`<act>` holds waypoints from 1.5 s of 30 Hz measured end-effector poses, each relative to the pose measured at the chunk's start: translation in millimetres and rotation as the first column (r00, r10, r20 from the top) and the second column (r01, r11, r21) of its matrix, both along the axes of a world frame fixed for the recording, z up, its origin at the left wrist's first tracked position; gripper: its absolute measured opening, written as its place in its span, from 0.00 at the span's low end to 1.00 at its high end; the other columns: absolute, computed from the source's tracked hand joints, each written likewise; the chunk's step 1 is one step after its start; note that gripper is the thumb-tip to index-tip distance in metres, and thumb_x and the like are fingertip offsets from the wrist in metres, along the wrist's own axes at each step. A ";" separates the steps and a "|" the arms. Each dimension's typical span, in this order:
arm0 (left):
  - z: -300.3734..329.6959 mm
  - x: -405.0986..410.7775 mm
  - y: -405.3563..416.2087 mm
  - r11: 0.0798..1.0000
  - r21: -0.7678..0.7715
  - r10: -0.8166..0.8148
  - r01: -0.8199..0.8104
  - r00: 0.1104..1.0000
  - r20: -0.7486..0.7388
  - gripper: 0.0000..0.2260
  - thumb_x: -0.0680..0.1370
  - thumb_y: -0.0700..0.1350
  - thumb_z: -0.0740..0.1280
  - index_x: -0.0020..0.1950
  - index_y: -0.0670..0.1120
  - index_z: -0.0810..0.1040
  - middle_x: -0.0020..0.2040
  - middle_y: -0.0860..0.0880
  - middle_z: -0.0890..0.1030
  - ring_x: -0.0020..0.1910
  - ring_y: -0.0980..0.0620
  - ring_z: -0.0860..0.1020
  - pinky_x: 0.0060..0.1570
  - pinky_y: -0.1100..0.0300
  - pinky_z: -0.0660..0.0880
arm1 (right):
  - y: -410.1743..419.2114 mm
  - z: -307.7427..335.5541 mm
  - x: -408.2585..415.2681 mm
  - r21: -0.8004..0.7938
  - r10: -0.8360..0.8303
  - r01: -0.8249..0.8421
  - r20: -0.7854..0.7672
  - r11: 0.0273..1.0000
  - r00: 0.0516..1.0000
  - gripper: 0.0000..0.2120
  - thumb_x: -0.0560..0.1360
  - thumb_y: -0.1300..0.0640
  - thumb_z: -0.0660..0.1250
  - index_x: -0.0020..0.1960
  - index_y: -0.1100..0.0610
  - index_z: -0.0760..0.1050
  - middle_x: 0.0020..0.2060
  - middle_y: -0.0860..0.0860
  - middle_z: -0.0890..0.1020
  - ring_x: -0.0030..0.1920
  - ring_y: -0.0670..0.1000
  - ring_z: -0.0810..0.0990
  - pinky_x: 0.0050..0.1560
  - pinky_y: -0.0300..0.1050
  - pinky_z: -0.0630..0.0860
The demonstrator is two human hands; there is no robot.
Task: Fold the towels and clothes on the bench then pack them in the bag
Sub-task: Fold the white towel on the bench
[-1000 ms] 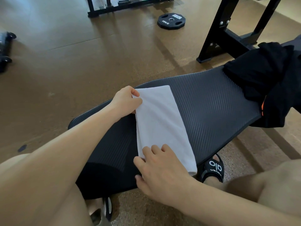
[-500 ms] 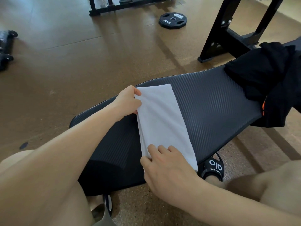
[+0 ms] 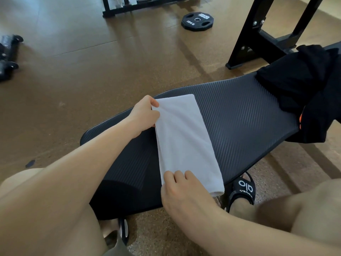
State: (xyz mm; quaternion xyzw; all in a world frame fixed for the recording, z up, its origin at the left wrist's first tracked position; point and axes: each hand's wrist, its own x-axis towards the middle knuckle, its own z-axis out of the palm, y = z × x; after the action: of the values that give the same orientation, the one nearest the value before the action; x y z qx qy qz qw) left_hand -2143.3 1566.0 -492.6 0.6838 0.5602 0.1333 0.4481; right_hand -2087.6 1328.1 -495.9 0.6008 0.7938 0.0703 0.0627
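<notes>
A person seated astride a black padded gym bench (image 3: 239, 115) folds a white towel (image 3: 184, 137), which lies as a long narrow strip across the pad. The left hand (image 3: 144, 115) pinches the far left corner of the strip between thumb and curled fingers. The right hand (image 3: 184, 191) grips the near end, its fingers curled over the edge; whether the thumb sits beneath the cloth cannot be told.

Compared with a second earlier, the towel has stayed on the same part of the bench, and both hands hold the same ends. The far corner now looks slightly raised off the pad, with soft creases fanning from the left hand. This probably marks the start of the next fold, bringing one end over to the other to halve the strip.

A heap of black clothes (image 3: 302, 85) with an orange mark lies unfolded at the bench's far right end, partly hanging over the edge. No bag is in view, so packing seems some way off. On the brown floor beyond rest a weight plate (image 3: 197, 21) marked 10KG and a black rack frame (image 3: 258, 39).
</notes>
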 end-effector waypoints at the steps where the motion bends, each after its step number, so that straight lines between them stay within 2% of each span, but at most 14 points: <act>1: 0.1 -0.6 -0.2 1.000 0.020 -0.002 0.002 1.000 -0.002 0.13 0.79 0.34 0.60 0.61 0.47 0.71 0.51 0.47 0.74 0.52 0.45 0.79 0.48 0.51 0.83 | -0.3 -1.0 -2.9 -0.019 0.000 0.000 0.002 1.000 1.000 0.09 0.64 0.67 0.48 0.32 0.56 0.62 0.32 0.53 0.63 0.31 0.53 0.58 0.32 0.47 0.56; 5: 0.6 -3.6 0.2 0.995 0.097 -0.012 0.014 1.000 -0.027 0.11 0.80 0.36 0.62 0.61 0.47 0.72 0.48 0.49 0.73 0.48 0.47 0.80 0.35 0.61 0.79 | -0.7 1.1 -8.9 -0.105 0.005 -0.011 -0.062 0.994 0.998 0.06 0.64 0.64 0.51 0.37 0.57 0.65 0.33 0.54 0.68 0.30 0.53 0.61 0.31 0.47 0.58; 14: -5.8 -8.2 0.7 0.972 0.202 -0.097 0.122 0.987 -0.131 0.13 0.79 0.39 0.66 0.62 0.50 0.73 0.53 0.46 0.76 0.50 0.46 0.79 0.47 0.52 0.82 | -6.5 -6.3 -9.5 -0.093 0.034 -0.039 -0.055 0.995 0.998 0.25 0.68 0.65 0.40 0.53 0.57 0.72 0.40 0.54 0.75 0.32 0.53 0.69 0.33 0.47 0.61; 18: -13.4 -7.2 -2.6 0.918 0.338 -0.130 0.206 0.963 -0.235 0.13 0.80 0.41 0.64 0.65 0.50 0.73 0.52 0.47 0.72 0.44 0.52 0.73 0.41 0.62 0.67 | -9.4 -4.5 -5.6 -0.068 0.124 -0.128 -0.053 0.989 0.991 0.31 0.68 0.64 0.37 0.61 0.59 0.71 0.43 0.55 0.75 0.35 0.54 0.70 0.34 0.47 0.63; 20: -13.6 -7.6 -6.7 0.906 0.356 -0.139 0.230 0.954 -0.264 0.13 0.82 0.41 0.62 0.66 0.50 0.73 0.54 0.46 0.70 0.43 0.49 0.75 0.42 0.60 0.70 | -9.7 -4.0 -2.3 -0.059 0.138 -0.146 -0.112 0.988 0.984 0.26 0.70 0.64 0.42 0.62 0.59 0.69 0.44 0.55 0.73 0.36 0.54 0.69 0.35 0.47 0.65; 23: -12.0 -10.8 -14.1 0.877 0.358 -0.183 0.320 0.912 -0.367 0.17 0.84 0.41 0.59 0.73 0.49 0.70 0.56 0.43 0.70 0.46 0.41 0.78 0.51 0.50 0.77 | -11.2 -4.9 3.9 -0.097 0.124 -0.148 -0.217 0.984 0.968 0.26 0.68 0.60 0.64 0.65 0.59 0.67 0.46 0.56 0.72 0.38 0.54 0.68 0.36 0.48 0.70; 26: -6.4 -11.4 -24.0 0.889 0.305 -0.204 0.340 0.893 -0.401 0.19 0.83 0.40 0.58 0.75 0.45 0.66 0.58 0.42 0.68 0.51 0.40 0.77 0.51 0.50 0.76 | -15.0 6.1 12.8 -0.091 0.084 -0.117 -0.306 0.989 0.948 0.28 0.68 0.56 0.66 0.68 0.57 0.66 0.48 0.54 0.71 0.39 0.53 0.69 0.37 0.49 0.72; 28: -1.6 -13.3 -36.2 0.901 0.257 -0.211 0.348 0.872 -0.442 0.19 0.83 0.42 0.59 0.74 0.44 0.63 0.59 0.43 0.65 0.49 0.40 0.78 0.44 0.52 0.75 | -16.2 10.8 22.9 -0.017 0.028 -0.038 -0.412 0.999 0.911 0.24 0.73 0.52 0.63 0.69 0.56 0.67 0.52 0.54 0.73 0.43 0.54 0.72 0.42 0.51 0.74; 30: 0.8 -17.9 -52.4 0.905 0.224 -0.225 0.361 0.855 -0.467 0.22 0.83 0.44 0.60 0.77 0.46 0.60 0.63 0.40 0.65 0.46 0.41 0.77 0.43 0.52 0.75 | -14.7 9.7 38.3 -0.006 -0.065 0.071 -0.473 0.997 0.878 0.28 0.79 0.45 0.60 0.75 0.54 0.63 0.66 0.55 0.72 0.59 0.57 0.74 0.58 0.53 0.76; 32: 1.9 -22.3 -71.4 0.895 0.227 -0.241 0.385 0.843 -0.480 0.25 0.83 0.45 0.60 0.79 0.45 0.58 0.68 0.37 0.66 0.48 0.43 0.73 0.47 0.52 0.73 | -15.5 -1.0 57.9 -0.101 -0.168 0.137 -0.425 0.985 0.890 0.35 0.81 0.37 0.52 0.82 0.51 0.48 0.81 0.54 0.56 0.79 0.56 0.56 0.78 0.54 0.59; 34: -1.0 -26.2 -85.4 0.874 0.260 -0.238 0.410 0.829 -0.505 0.24 0.83 0.43 0.59 0.79 0.43 0.59 0.64 0.37 0.68 0.47 0.43 0.71 0.46 0.51 0.72 | -20.4 -18.5 72.2 -0.164 -0.166 0.116 -0.332 0.980 0.929 0.37 0.81 0.33 0.46 0.83 0.51 0.40 0.82 0.53 0.42 0.81 0.52 0.38 0.81 0.55 0.46; 40: -8.6 -38.1 -107.3 0.743 0.367 -0.232 0.559 0.730 -0.643 0.22 0.82 0.39 0.62 0.74 0.44 0.59 0.68 0.38 0.63 0.41 0.49 0.73 0.30 0.64 0.68 | -29.3 -39.8 84.0 -0.120 -0.066 0.042 -0.204 0.992 0.977 0.43 0.79 0.31 0.52 0.83 0.54 0.43 0.82 0.57 0.45 0.81 0.57 0.42 0.79 0.59 0.52; 43: -3.8 -45.4 -121.6 0.586 0.379 -0.233 0.716 0.597 -0.768 0.29 0.80 0.41 0.60 0.78 0.45 0.52 0.77 0.37 0.54 0.58 0.45 0.74 0.46 0.60 0.76 | -31.4 -36.8 87.5 -0.084 -0.008 -0.007 -0.177 0.996 0.984 0.47 0.76 0.36 0.62 0.83 0.50 0.39 0.82 0.58 0.45 0.81 0.59 0.45 0.80 0.59 0.50; 45: 2.7 -54.1 -138.6 0.428 0.403 -0.283 0.809 0.544 -0.790 0.26 0.77 0.45 0.61 0.75 0.46 0.60 0.76 0.38 0.62 0.63 0.42 0.72 0.57 0.54 0.76 | -32.6 -38.2 87.1 -0.084 0.015 -0.029 -0.162 0.996 0.987 0.49 0.75 0.41 0.67 0.82 0.48 0.38 0.82 0.57 0.46 0.81 0.60 0.46 0.80 0.59 0.49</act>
State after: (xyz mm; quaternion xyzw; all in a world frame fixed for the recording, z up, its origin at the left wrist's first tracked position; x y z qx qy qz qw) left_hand -2197.4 1427.4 -489.9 0.9539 0.2895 -0.0486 -0.0623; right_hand -2000.5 1295.6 -534.1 0.5923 0.8053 -0.0122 0.0234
